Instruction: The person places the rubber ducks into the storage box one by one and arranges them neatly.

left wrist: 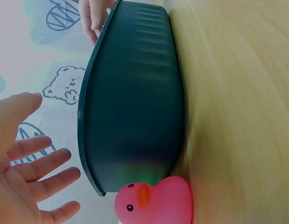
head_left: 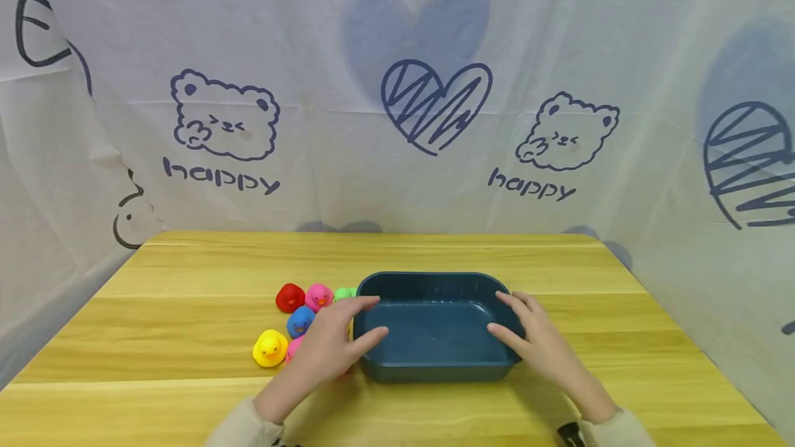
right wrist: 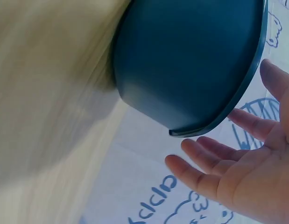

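Note:
A dark teal rectangular basin (head_left: 435, 333) with rounded corners stands on the wooden table, its inside bare. My left hand (head_left: 338, 336) is at the basin's left end, thumb and fingers spread; the left wrist view shows a gap between this hand (left wrist: 27, 172) and the rim. At the opposite end is my right hand (head_left: 539, 336), fingers also spread. In the right wrist view, the right hand (right wrist: 247, 168) lies close to the rim; whether a fingertip touches it I cannot tell. A pink rubber duck (left wrist: 156, 203) sits beside the basin under my left hand.
Left of the basin sit several rubber ducks: a red duck (head_left: 290, 298), a pink duck (head_left: 319, 296), a blue duck (head_left: 301, 321), a yellow duck (head_left: 270, 348) and a partly hidden green duck (head_left: 344, 292). A printed white cloth (head_left: 335, 157) hangs behind the table (head_left: 186, 336).

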`<state>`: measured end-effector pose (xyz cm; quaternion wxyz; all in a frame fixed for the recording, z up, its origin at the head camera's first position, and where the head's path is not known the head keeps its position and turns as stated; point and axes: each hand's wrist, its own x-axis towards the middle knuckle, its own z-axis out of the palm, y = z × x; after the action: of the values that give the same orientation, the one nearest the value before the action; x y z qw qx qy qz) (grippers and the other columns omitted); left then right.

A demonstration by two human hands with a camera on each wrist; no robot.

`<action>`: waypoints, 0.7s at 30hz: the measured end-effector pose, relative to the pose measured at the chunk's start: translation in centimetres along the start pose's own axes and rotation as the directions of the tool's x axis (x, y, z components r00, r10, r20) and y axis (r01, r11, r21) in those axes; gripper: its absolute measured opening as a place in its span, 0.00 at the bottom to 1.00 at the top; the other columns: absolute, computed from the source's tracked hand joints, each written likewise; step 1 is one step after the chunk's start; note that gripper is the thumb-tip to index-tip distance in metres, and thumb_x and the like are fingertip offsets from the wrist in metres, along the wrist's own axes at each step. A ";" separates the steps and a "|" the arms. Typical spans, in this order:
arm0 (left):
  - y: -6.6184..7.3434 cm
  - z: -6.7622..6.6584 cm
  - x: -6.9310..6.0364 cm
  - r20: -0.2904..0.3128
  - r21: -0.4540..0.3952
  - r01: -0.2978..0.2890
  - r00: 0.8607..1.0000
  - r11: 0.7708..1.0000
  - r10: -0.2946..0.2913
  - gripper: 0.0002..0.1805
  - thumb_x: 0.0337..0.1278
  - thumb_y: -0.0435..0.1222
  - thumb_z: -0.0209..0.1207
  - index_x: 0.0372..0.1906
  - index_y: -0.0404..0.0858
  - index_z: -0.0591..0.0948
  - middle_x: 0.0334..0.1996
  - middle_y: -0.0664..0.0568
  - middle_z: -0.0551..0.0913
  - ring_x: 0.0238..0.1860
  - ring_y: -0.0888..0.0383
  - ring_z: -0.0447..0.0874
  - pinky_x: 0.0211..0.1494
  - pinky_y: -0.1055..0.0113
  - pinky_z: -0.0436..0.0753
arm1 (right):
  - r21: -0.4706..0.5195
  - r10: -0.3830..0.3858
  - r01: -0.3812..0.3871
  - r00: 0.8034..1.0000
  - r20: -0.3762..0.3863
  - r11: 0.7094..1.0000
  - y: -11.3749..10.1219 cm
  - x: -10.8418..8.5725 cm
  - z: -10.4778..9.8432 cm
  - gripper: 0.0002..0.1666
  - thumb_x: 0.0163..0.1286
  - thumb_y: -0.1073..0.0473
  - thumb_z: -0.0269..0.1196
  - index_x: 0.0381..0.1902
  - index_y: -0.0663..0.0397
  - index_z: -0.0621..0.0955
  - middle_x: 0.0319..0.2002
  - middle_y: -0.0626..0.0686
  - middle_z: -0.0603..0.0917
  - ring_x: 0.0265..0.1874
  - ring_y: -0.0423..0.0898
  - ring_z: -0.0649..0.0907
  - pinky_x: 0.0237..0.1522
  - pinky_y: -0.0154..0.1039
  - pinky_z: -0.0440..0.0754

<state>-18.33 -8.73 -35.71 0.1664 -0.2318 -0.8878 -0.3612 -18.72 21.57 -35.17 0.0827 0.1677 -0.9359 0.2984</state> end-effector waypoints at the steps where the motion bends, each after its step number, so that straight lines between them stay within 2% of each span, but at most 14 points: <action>1: 0.0 -0.1 0.0 0.001 -0.022 0.003 1.000 1.000 -0.003 0.23 0.46 0.42 0.64 0.50 0.37 0.77 0.43 0.51 0.80 0.45 0.56 0.77 0.48 0.60 0.75 | 0.016 -0.001 0.001 1.000 -0.001 1.000 0.1 0.0 -0.1 0.35 0.63 0.48 0.57 0.61 0.64 0.65 0.58 0.69 0.62 0.55 0.65 0.65 0.49 0.60 0.66; 9: -0.4 -0.8 0.1 0.000 -0.132 0.018 1.000 0.991 -0.018 0.23 0.47 0.41 0.64 0.50 0.37 0.77 0.42 0.52 0.81 0.45 0.57 0.77 0.49 0.58 0.74 | 0.085 -0.052 0.056 0.998 -0.047 0.995 1.2 0.1 -0.5 0.29 0.61 0.57 0.60 0.57 0.67 0.69 0.54 0.67 0.68 0.50 0.64 0.71 0.42 0.55 0.73; 16: -0.6 -1.7 0.0 -0.004 -0.166 0.074 0.997 0.983 -0.076 0.22 0.48 0.42 0.63 0.50 0.39 0.77 0.44 0.53 0.80 0.47 0.56 0.76 0.49 0.57 0.74 | 0.175 -0.017 0.023 0.999 -0.039 0.984 2.1 0.2 -0.8 0.26 0.61 0.61 0.60 0.55 0.68 0.70 0.52 0.67 0.71 0.46 0.62 0.74 0.39 0.48 0.77; 21: -1.1 -2.1 -0.1 -0.015 -0.183 0.043 0.999 0.982 -0.046 0.22 0.47 0.40 0.64 0.50 0.37 0.77 0.43 0.51 0.81 0.46 0.56 0.76 0.48 0.56 0.75 | 0.211 0.010 -0.004 0.999 -0.030 0.978 2.8 0.2 -0.9 0.24 0.62 0.64 0.59 0.54 0.70 0.70 0.50 0.68 0.72 0.44 0.60 0.75 0.39 0.48 0.76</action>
<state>-18.56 -10.97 -35.00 0.1447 -0.2227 -0.8542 -0.4470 -19.91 24.16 -35.85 0.0780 0.1676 -0.8983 0.3986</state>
